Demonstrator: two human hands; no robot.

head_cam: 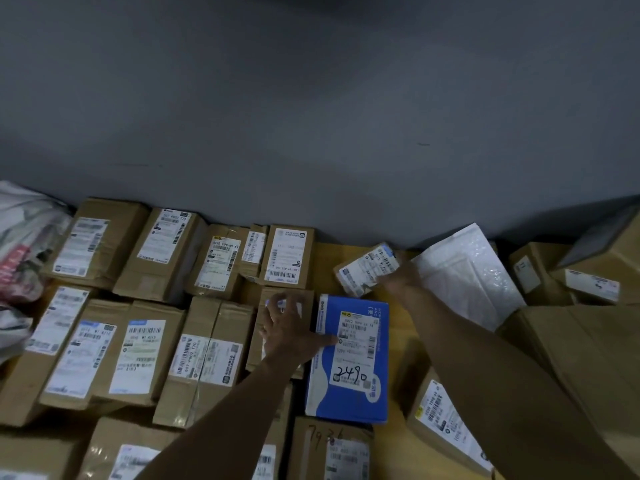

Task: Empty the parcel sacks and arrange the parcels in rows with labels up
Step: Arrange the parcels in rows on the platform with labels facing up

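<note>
Brown cardboard parcels lie in rows with white labels up, along the grey wall and in front of it. My left hand (290, 332) lies with spread fingers on a brown parcel (277, 355) in the second row, its thumb touching the blue and white parcel (349, 358) marked 2490. My right hand (401, 277) grips a small parcel with a white label (367, 270), held tilted over the gap at the right end of the back row. Next to it lies a white bubble mailer (467, 278).
A white and pink sack (24, 251) slumps at the far left against the wall. Larger brown boxes (588, 344) crowd the right side. A wooden surface (405, 327) shows between the blue parcel and the boxes. The grey wall (311, 116) closes the back.
</note>
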